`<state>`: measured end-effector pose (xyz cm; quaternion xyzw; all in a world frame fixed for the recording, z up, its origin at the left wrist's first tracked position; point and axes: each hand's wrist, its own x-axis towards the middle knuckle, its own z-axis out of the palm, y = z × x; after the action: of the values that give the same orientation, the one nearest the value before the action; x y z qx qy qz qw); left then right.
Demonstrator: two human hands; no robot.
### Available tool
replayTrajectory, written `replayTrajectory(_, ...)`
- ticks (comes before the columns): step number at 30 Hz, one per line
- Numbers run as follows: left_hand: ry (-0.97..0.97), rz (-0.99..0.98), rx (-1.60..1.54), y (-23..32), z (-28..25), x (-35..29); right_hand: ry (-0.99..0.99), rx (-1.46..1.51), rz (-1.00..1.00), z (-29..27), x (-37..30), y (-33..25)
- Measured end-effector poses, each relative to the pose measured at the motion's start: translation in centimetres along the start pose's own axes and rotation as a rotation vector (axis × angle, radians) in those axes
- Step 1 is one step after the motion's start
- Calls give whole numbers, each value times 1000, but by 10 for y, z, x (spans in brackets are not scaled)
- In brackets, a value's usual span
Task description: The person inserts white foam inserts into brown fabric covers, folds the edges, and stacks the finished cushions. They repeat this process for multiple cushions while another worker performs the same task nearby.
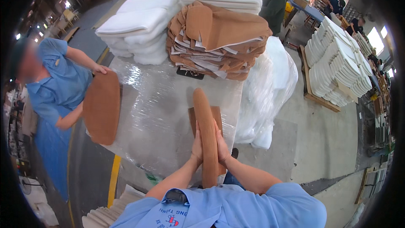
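Note:
A brown fabric-covered seat cushion (206, 135) stands on its narrow edge in front of me, its long side running away from my body. My left hand (197, 145) presses on its left face and my right hand (221, 146) on its right face, so it is held between both palms. Beneath it, a flat darker brown piece (216, 116) lies on the plastic-covered table (156, 114). Across to the left, a co-worker in a blue shirt grips another brown cushion (102, 109) at the table's edge.
At the table's far side rise a stack of brown fabric covers (219, 38) and piles of white padding (139, 21). A plastic-wrapped white bundle (270, 88) stands on the right. Farther right, white cushions (337, 59) fill a pallet. A person in dark green stands behind.

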<state>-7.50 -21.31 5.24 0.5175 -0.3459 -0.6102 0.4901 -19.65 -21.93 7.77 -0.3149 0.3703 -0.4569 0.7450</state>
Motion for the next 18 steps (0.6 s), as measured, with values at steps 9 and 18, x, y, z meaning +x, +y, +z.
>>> replayTrajectory(9, 77, 116, 196, -27, 7, 19, 83, 252, 220, -35, 24, 44)
replayTrajectory(18, 35, 93, -209, 47, -20, 79, 33, -292, -189, -34, 110, -17)
